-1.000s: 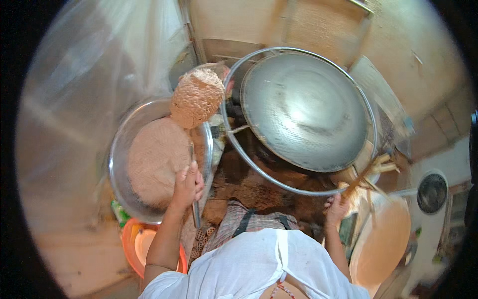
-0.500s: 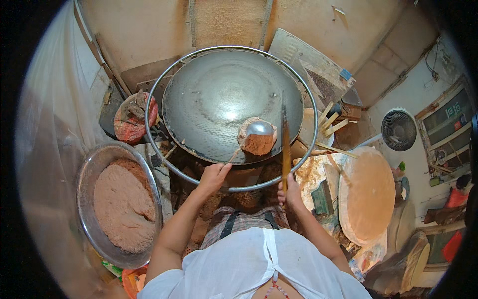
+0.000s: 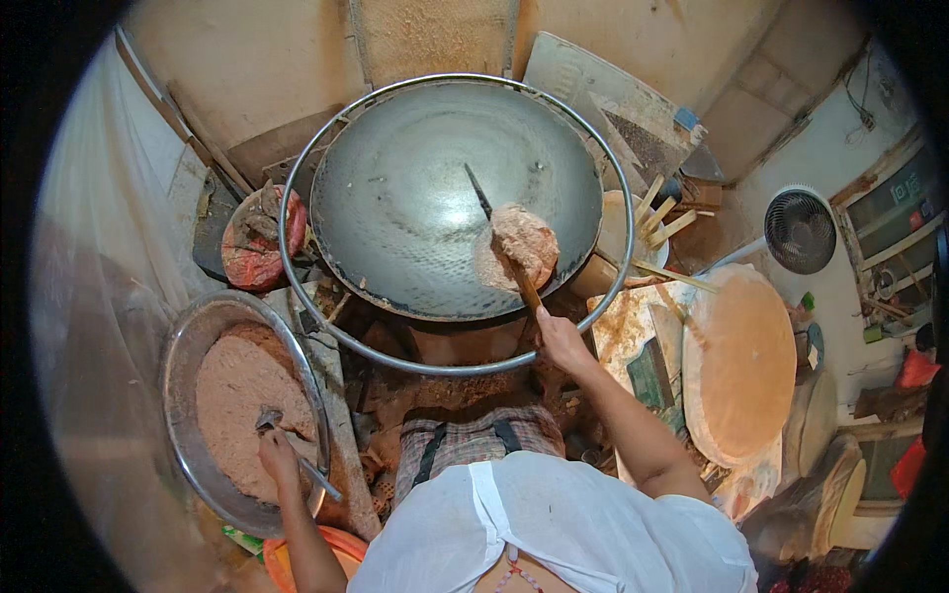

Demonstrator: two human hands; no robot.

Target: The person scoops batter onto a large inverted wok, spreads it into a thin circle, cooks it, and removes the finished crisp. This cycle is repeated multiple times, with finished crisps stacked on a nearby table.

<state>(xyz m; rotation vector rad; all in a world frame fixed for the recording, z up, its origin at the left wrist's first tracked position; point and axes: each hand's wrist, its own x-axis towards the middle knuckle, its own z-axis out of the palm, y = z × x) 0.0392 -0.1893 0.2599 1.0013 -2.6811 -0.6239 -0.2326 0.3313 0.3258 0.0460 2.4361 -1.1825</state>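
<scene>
Grey metal formed the wide round griddle (image 3: 395, 212) at twelve o'clock, ringed by a pale tubular hoop (image 3: 465, 370). Toward the griddle's own four o'clock lay a rough mound of pinkish-brown batter (image 3: 529, 240). The right hand (image 3: 561, 341) was closed around the wooden handle of a long tool (image 3: 527, 287), whose thin dark end pointed past the heap to eleven o'clock; the mound hid the tool's middle.

At eight o'clock a steel basin (image 3: 176, 395) held more of the same thick paste (image 3: 232, 381). Over it the left hand (image 3: 277, 457) had its fingers wrapped round a metal ladle (image 3: 268, 419), the handle running out between four and five o'clock. The ladle's head seemed to touch the paste, though it was too small to be sure how deep it sat.

An orange tub (image 3: 346, 537) stood at seven o'clock, a stack of pale brown rounds (image 3: 741, 366) at half past three, and a dark fan (image 3: 801, 232) just before three
</scene>
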